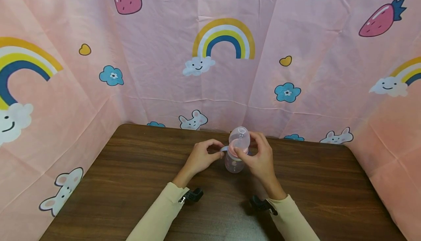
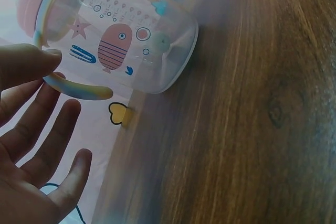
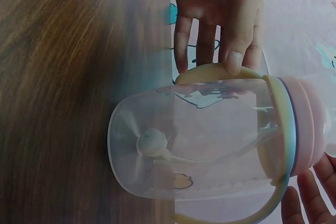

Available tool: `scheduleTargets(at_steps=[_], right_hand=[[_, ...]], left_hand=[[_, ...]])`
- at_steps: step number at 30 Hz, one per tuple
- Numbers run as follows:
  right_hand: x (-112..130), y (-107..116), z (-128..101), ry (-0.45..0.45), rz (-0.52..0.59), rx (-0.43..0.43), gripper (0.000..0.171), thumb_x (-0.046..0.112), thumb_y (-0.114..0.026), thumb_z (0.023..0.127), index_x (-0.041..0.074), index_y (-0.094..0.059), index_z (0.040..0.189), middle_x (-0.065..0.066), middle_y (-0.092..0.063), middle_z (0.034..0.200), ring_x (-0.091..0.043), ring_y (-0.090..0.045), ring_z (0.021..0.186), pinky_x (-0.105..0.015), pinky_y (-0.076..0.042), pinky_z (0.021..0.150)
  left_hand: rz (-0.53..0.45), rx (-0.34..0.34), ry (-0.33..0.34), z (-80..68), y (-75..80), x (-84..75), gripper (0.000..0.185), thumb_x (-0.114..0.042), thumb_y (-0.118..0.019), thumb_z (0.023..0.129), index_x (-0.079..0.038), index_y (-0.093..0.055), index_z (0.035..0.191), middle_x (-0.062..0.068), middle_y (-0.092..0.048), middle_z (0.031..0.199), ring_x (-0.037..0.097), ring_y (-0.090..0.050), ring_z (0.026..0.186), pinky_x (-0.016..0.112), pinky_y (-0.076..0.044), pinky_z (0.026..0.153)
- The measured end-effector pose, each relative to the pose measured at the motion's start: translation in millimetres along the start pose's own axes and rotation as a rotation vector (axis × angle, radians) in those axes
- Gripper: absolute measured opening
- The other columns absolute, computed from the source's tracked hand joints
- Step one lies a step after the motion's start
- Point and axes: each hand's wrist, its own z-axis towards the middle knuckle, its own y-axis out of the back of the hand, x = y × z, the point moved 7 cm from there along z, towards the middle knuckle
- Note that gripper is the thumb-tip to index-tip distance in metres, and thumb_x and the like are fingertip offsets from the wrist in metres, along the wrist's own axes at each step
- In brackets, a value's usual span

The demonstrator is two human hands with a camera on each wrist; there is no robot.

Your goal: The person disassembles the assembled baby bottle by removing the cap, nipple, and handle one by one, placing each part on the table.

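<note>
A clear baby bottle (image 1: pixel 234 165) is upright near the table's far edge, with a pink collar (image 3: pixel 307 124) and a see-through domed cap (image 1: pixel 240 138) on top. Printed sea creatures, including a striped pink fish (image 2: pixel 114 46), decorate its side. Inside lies a straw with a round weight (image 3: pixel 152 141). Between thumb and fingertips my left hand (image 1: pixel 203 156) pinches one pastel side handle (image 2: pixel 79 89); its other fingers are spread. My right hand (image 1: pixel 261 157) grips the collar area, thumb in front, fingers on the far side. Whether the base touches the table cannot be told.
The dark wood-grain table (image 1: pixel 138 182) extends to both sides of the bottle. A pink printed cloth (image 1: pixel 158 69) hangs close behind the table and along both sides. A black strap device (image 1: pixel 194 195) sits on each wrist over the cream sleeves.
</note>
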Motion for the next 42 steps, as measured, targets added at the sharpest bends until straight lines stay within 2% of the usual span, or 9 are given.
scheduleTargets(at_steps=[2,9,15,17,23,25,31,34,42], right_hand=[[1,0,1,0.004,-0.002,0.004,0.057,0.012,-0.096,0.084,0.004,-0.07,0.135,-0.01,-0.067,0.119,-0.024,-0.067,0.099,-0.047,-0.059,0.089],[4,2,4,0.02,-0.005,-0.005,0.057,0.013,-0.095,0.084,0.005,-0.071,0.135,-0.009,-0.068,0.118,-0.026,-0.066,0.098,-0.033,-0.056,0.086],[6,4,7,0.026,0.012,-0.007,0.058,0.012,-0.096,0.083,0.003,-0.071,0.134,-0.01,-0.067,0.118,-0.03,-0.067,0.097,-0.055,-0.058,0.086],[6,5,7,0.025,0.016,-0.006,0.059,0.012,-0.096,0.083,0.004,-0.07,0.135,-0.009,-0.067,0.118,-0.028,-0.067,0.098,-0.056,-0.058,0.087],[6,7,7,0.026,0.02,-0.011,0.059,0.011,-0.096,0.083,0.003,-0.07,0.136,-0.01,-0.067,0.12,-0.026,-0.066,0.1,-0.033,-0.056,0.088],[6,8,7,0.027,0.024,-0.015,0.059,0.01,-0.096,0.083,0.003,-0.07,0.136,-0.01,-0.066,0.119,-0.027,-0.066,0.099,-0.031,-0.056,0.088],[4,13,8,0.022,0.024,-0.033,0.057,0.008,-0.095,0.084,0.002,-0.07,0.135,-0.011,-0.066,0.118,-0.03,-0.066,0.099,-0.049,-0.059,0.089],[3,16,9,0.017,0.021,-0.044,0.056,0.008,-0.094,0.085,0.003,-0.07,0.135,-0.011,-0.066,0.118,-0.03,-0.066,0.099,-0.052,-0.058,0.09],[2,27,10,0.006,0.034,-0.084,0.053,0.008,-0.095,0.086,0.002,-0.072,0.133,-0.012,-0.067,0.117,-0.024,-0.064,0.102,-0.033,-0.054,0.09]], left_hand=[[-0.02,0.002,0.005,0.2,-0.3,-0.3,0.019,-0.005,-0.084,0.097,-0.009,-0.08,0.115,0.004,-0.079,0.115,0.024,-0.076,0.111,0.039,-0.062,0.098],[-0.065,0.004,-0.012,0.7,-0.7,-1.7,0.018,-0.004,-0.083,0.097,-0.005,-0.079,0.115,0.009,-0.079,0.115,0.028,-0.077,0.111,0.038,-0.063,0.095],[-0.072,0.013,0.001,-0.1,0.0,-1.6,0.02,-0.003,-0.083,0.098,-0.005,-0.079,0.118,0.009,-0.078,0.117,0.026,-0.077,0.111,0.036,-0.063,0.095],[-0.069,0.013,0.009,-0.2,-0.1,-0.9,0.021,-0.002,-0.083,0.098,-0.005,-0.079,0.118,0.009,-0.078,0.117,0.027,-0.076,0.111,0.035,-0.062,0.096],[-0.073,0.005,0.012,-0.6,-0.6,0.4,0.019,-0.003,-0.083,0.098,-0.006,-0.079,0.117,0.007,-0.078,0.117,0.026,-0.076,0.111,0.035,-0.062,0.096],[-0.078,0.003,0.011,-1.1,-0.7,-0.3,0.019,-0.003,-0.082,0.098,-0.006,-0.079,0.117,0.008,-0.078,0.116,0.026,-0.077,0.11,0.035,-0.063,0.095],[-0.088,0.005,0.002,-2.2,-0.9,-2.4,0.018,-0.003,-0.082,0.098,-0.004,-0.079,0.116,0.01,-0.078,0.115,0.027,-0.077,0.109,0.036,-0.063,0.095],[-0.08,0.006,0.008,-2.4,-1.1,-1.6,0.018,-0.003,-0.082,0.099,-0.005,-0.079,0.116,0.009,-0.078,0.115,0.026,-0.077,0.109,0.035,-0.063,0.094],[-0.09,0.008,0.033,-3.4,-0.5,-1.2,0.017,-0.004,-0.082,0.098,-0.008,-0.08,0.115,0.006,-0.078,0.114,0.024,-0.076,0.109,0.033,-0.063,0.094]])
